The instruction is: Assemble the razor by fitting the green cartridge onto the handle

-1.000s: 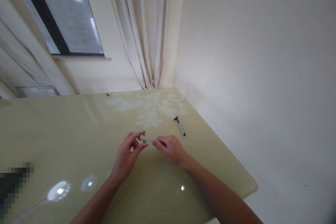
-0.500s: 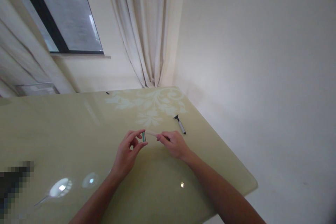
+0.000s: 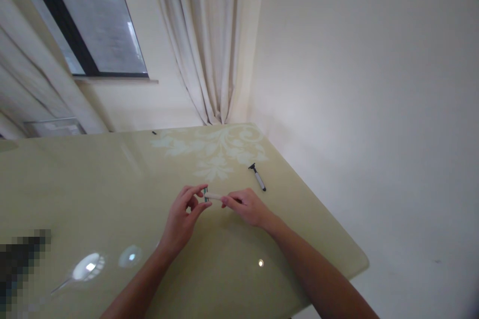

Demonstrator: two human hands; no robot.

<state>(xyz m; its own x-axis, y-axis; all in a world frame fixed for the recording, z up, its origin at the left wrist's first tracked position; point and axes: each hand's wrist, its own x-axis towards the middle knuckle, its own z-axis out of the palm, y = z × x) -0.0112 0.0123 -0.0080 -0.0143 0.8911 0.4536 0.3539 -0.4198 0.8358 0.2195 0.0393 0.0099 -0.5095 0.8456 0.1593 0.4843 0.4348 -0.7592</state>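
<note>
Left hand [image 3: 178, 219]: raised over the near part of the table, its fingers pinching a small green-and-dark piece [image 3: 206, 192] by its two ends, thumb below and a fingertip above.
Small piece: upright between the left fingers, clear of the table; its finer details are too small to make out.
Right hand [image 3: 247, 207]: the fingers are closed around one end of a pale stick [image 3: 214, 197], with the thumb along its near side.
Pale stick: points left from the right hand, its far end crossing the middle of the small piece; whether the two touch cannot be told.
Razor [image 3: 259, 179]: lies on the table beyond the right hand, near it but apart, dark head away from the person, grey handle toward them.
Table [image 3: 93, 184]: pale yellow-green and glossy, with lamp reflections and a white floral pattern [image 3: 213, 167] toward the far corner.
Dark bit [image 3: 154, 132]: tiny, near the table's far edge, left of the pattern.
Background: a curtain [image 3: 209, 35] and a dark-framed window [image 3: 97, 20] beyond the table, a plain wall [image 3: 355, 99] to the right.
</note>
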